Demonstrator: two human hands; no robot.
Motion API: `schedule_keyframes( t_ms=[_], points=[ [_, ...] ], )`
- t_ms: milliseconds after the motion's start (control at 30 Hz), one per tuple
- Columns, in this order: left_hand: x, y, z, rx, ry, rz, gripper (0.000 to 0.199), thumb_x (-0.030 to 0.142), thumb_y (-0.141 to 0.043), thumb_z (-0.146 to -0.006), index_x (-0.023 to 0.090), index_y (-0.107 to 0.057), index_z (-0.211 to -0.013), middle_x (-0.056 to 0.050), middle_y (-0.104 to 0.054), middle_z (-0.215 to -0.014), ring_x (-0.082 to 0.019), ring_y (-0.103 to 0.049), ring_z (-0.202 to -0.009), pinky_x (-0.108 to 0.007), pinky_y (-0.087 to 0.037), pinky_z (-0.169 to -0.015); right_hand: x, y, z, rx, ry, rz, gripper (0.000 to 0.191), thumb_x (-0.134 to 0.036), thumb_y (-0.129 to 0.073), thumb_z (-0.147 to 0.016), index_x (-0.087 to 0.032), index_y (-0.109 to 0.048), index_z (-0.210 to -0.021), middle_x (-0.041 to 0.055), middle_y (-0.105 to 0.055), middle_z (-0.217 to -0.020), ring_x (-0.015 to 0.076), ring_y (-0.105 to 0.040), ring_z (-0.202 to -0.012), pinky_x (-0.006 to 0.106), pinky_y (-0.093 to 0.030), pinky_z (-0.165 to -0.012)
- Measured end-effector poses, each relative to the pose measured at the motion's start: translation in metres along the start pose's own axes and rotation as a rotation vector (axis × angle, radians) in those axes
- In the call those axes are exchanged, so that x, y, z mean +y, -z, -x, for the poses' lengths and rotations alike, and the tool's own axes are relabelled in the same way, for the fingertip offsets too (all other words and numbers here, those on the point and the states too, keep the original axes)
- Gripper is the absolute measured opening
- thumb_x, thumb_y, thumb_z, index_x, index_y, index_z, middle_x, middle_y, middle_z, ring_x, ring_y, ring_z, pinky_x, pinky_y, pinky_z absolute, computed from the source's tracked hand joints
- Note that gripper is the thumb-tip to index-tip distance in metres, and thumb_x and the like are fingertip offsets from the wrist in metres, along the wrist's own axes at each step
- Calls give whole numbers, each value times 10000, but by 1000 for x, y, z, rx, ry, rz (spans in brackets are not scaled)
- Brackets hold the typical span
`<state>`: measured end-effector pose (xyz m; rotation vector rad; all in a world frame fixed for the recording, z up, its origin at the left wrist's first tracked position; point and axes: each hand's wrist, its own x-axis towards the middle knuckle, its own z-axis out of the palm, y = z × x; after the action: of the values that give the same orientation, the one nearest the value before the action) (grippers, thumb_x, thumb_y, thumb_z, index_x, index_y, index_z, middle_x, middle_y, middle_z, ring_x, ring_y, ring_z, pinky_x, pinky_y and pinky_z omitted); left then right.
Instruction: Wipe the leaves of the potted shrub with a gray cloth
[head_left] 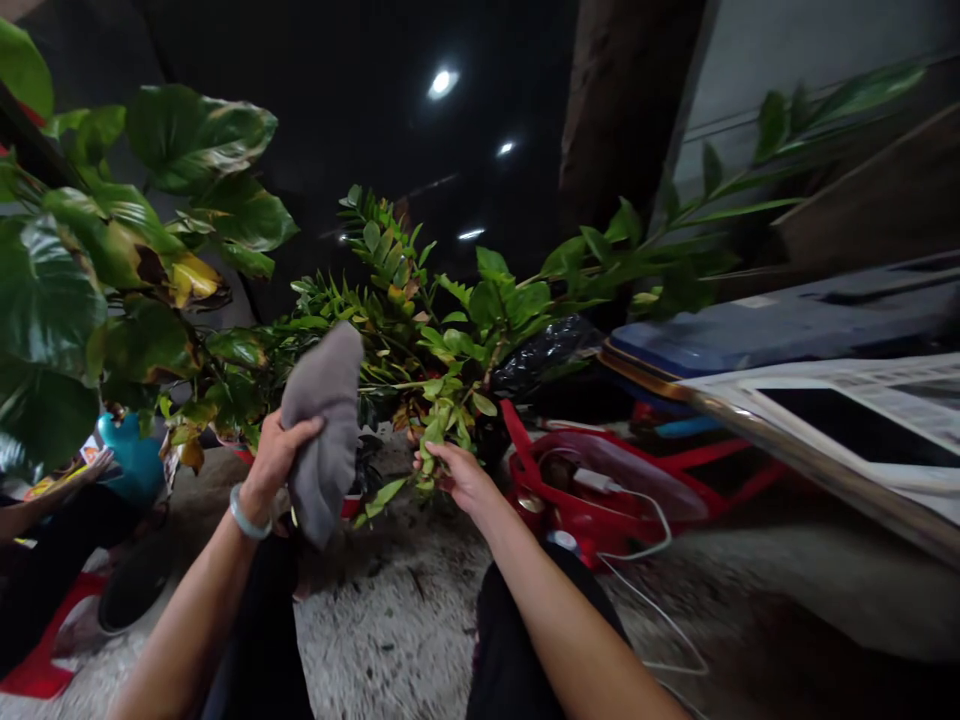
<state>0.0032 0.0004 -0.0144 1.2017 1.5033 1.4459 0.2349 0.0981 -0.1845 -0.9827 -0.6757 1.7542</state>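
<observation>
In the head view, the left grip (283, 450) is closed on a grey cloth (330, 430), with the thumb pressed on its near face and the other fingers hidden behind it. The cloth stands up above this grip and also hangs down beside it. On the wrist just below the grip there is a pale bracelet (250, 515). The right grip (454, 475) is closed with the fingertips on a green leafy stem (442, 412), whose leaves spread above the grip, and some hang below it. Beyond both grips there is a row of leafy plants (390, 330), and to the left of the left grip are big glossy leaves (161, 215), some with yellow and brown parts. Far left of this grip, a person's arm (45, 505) is near a turquoise object (142, 465). To the right of the right grip there is a red basket (634, 520), with a white plug (596, 480) and a white cable (667, 535). Farther right and higher, a tabletop (697, 335) carries a white item (757, 372) with a dark rectangle. Below the grips, between the dark-clothed legs, the rough grey floor (382, 620) is seen.
</observation>
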Motion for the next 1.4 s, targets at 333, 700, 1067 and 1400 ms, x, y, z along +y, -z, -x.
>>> schedule_keyframes(
  t_ms=[333,700,1067,1400],
  points=[
    [-55,4,36,-494,184,-298,153,273,-804,-580,164,-720,-646,18,-628,-587,-158,-518,-557,-258,-419,-520,-4,6,3,5,-9,-2,91,-192,-767,-720,-186,-679,-742,32,-724,-622,179,-673,-508,248,-508,-431],
    [-44,-48,-20,74,33,157,350,304,-849,-548,140,-735,-836,-53,-738,-789,-189,-642,-696,-299,-536,-681,-3,-1,6,17,-26,27,80,-189,-729,-745,-180,-705,-820,41,-741,-657,184,-681,-546,264,-525,-453],
    [-94,-9,105,-372,446,355,403,327,-923,-459,125,-767,-771,-26,-705,-686,-167,-620,-600,-280,-495,-630,-7,14,21,-9,-82,139,200,-352,-790,-736,-211,-648,-740,-5,-655,-556,158,-601,-458,243,-458,-424],
    [-97,-17,117,135,424,679,535,398,-927,-505,190,-638,-904,-22,-716,-840,-224,-676,-821,-342,-544,-783,59,-54,161,-143,-43,-14,598,-608,-859,-607,-263,-712,-1072,95,-790,-1098,331,-712,-1098,415,-580,-856]
  ],
)
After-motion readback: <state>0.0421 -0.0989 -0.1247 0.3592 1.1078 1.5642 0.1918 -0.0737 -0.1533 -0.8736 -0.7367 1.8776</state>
